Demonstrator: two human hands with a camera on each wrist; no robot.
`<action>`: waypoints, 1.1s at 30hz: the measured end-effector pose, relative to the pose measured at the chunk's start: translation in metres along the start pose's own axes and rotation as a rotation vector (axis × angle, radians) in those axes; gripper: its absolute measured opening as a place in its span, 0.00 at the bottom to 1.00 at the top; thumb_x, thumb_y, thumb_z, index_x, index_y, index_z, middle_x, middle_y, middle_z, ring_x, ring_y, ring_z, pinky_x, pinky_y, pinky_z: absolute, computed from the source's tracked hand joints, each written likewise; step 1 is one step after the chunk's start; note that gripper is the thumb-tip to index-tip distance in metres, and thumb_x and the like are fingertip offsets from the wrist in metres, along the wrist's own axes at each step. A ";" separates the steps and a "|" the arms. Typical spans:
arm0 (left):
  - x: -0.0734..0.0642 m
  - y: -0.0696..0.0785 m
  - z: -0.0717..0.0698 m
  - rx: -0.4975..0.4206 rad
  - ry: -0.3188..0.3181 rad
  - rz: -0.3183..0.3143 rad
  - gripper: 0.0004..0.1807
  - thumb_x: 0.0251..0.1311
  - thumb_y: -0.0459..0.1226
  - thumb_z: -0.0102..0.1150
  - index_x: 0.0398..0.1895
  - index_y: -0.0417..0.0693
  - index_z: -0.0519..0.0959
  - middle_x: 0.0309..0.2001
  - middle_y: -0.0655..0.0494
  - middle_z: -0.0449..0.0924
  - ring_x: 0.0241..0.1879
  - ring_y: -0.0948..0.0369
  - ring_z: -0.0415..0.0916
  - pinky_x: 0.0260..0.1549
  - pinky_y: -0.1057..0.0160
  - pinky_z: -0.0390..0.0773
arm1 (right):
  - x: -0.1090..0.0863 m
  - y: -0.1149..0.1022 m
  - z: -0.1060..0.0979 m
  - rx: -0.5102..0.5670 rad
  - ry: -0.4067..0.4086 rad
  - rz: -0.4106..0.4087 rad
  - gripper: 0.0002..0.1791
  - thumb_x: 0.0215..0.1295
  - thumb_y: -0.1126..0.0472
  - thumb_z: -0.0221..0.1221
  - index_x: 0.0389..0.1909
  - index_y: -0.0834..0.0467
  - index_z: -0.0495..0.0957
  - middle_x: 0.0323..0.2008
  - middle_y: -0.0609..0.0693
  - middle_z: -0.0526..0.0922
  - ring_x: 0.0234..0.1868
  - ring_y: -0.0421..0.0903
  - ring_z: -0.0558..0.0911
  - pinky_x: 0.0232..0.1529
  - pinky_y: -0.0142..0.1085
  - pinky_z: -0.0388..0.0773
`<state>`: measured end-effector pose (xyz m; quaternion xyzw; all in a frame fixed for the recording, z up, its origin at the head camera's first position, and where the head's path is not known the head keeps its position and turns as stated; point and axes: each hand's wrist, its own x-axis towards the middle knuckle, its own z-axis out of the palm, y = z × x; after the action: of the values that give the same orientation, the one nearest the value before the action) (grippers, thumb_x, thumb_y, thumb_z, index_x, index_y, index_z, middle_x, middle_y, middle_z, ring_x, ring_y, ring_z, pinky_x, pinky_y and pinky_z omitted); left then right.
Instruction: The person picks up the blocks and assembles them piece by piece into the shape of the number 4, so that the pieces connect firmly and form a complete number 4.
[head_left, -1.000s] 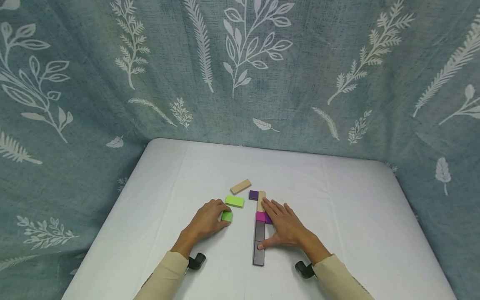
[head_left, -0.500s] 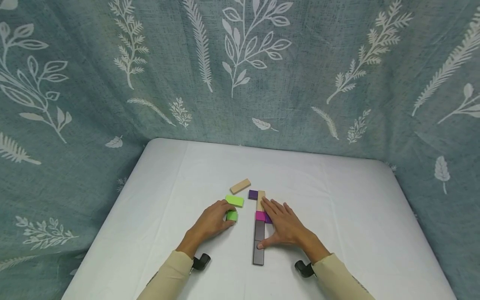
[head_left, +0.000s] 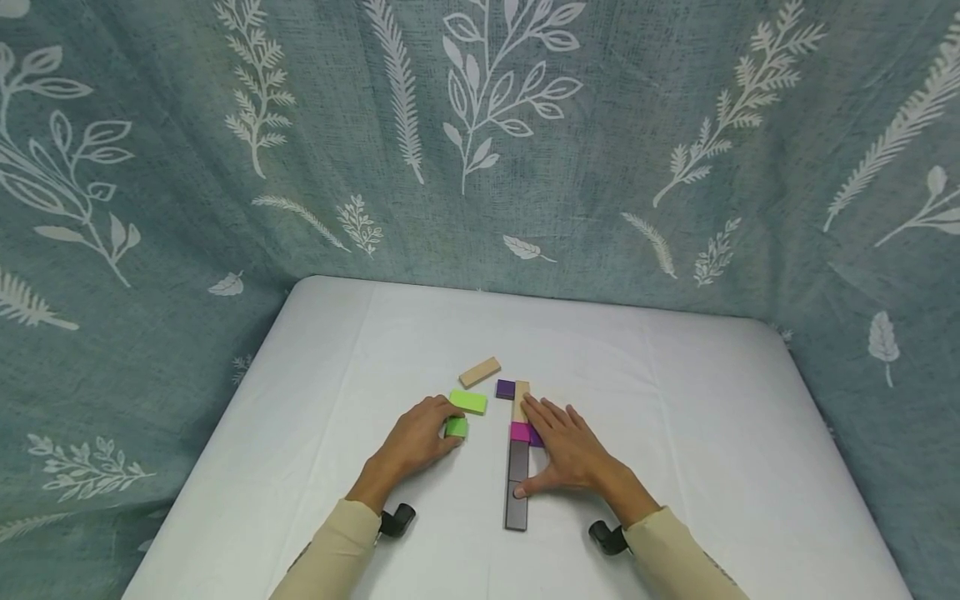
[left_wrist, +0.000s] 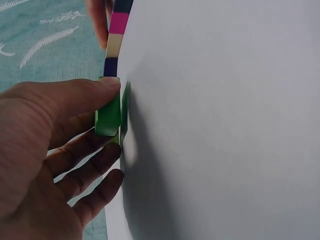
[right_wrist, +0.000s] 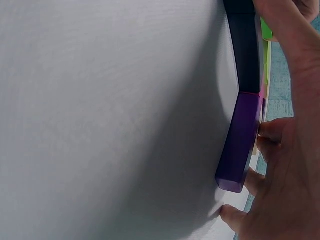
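Note:
My left hand (head_left: 415, 435) pinches a green block (left_wrist: 108, 112) between thumb and fingers, just left of a line of blocks. In the left wrist view it looks slightly raised off the white surface. My right hand (head_left: 570, 454) rests along that line with spread, straight fingers. Its fingertips touch a plain wooden block (head_left: 520, 402) and its thumb lies on the dark grey blocks (head_left: 516, 508). Between those sits a magenta block (head_left: 520, 431). A purple block (right_wrist: 239, 142) sticks out on the right side, partly under the right hand. A dark purple block (head_left: 506, 389) adjoins the wooden one's left.
Just beyond the left hand lies a lime green block (head_left: 468, 402). Further back, a loose wooden block (head_left: 480, 372) lies at a slant. Everything is on a white-covered table (head_left: 675, 392), with a leaf-patterned teal curtain (head_left: 570, 217) behind and at the sides.
My left hand has shifted the green block a little right, then slightly back left. The right hand and the line of blocks stay in place.

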<state>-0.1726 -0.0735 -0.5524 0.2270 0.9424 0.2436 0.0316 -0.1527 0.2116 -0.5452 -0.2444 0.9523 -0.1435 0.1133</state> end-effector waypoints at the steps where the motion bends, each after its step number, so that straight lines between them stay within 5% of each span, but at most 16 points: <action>1: 0.000 -0.001 -0.001 -0.004 0.004 0.000 0.21 0.57 0.41 0.75 0.53 0.48 0.83 0.49 0.58 0.80 0.47 0.60 0.76 0.49 0.56 0.78 | 0.000 0.000 0.000 -0.001 0.000 0.000 0.79 0.33 0.15 0.65 0.82 0.56 0.47 0.81 0.50 0.48 0.79 0.56 0.51 0.74 0.61 0.44; 23: -0.007 -0.010 -0.004 -0.012 0.009 0.000 0.20 0.55 0.40 0.75 0.51 0.48 0.84 0.48 0.59 0.80 0.45 0.62 0.74 0.47 0.57 0.77 | -0.002 0.001 0.000 0.007 -0.002 -0.001 0.79 0.33 0.15 0.65 0.82 0.56 0.46 0.81 0.51 0.47 0.79 0.56 0.50 0.74 0.61 0.44; 33: -0.001 -0.012 -0.006 -0.051 0.000 -0.017 0.31 0.56 0.49 0.74 0.62 0.50 0.78 0.53 0.56 0.78 0.51 0.59 0.74 0.53 0.53 0.75 | -0.001 0.000 -0.002 0.009 -0.016 0.002 0.79 0.33 0.15 0.65 0.82 0.56 0.46 0.81 0.50 0.47 0.79 0.56 0.50 0.74 0.60 0.43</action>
<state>-0.1776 -0.0857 -0.5524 0.2184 0.9377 0.2672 0.0396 -0.1523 0.2124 -0.5430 -0.2441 0.9509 -0.1460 0.1221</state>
